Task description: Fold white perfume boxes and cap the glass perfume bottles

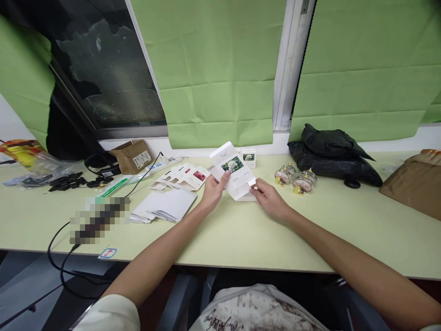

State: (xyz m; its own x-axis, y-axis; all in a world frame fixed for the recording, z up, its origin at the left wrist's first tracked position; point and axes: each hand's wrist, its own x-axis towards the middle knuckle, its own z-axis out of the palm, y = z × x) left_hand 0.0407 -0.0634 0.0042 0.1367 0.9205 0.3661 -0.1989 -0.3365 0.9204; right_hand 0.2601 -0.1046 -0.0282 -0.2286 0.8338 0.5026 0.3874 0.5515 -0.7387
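Both my hands hold a flat, unfolded white carton (234,172) printed with a white flower, raised a little above the pale green table (241,234). My left hand (212,192) grips its left edge with the thumb on top. My right hand (268,198) pinches its lower right corner. A stack of white flat sheets (167,206) lies just left of my left hand. Behind it, several flat printed cartons (184,177) are fanned out. A small assembled box (248,157) with the same flower stands behind the held carton.
Two small glass bottles with gold caps (296,178) lie to the right, in front of a black plastic bag (330,154). A brown cardboard box (413,181) sits far right, another (132,155) at the back left. Black cables (58,257), black clips (67,181) and a power strip (165,163) lie left.
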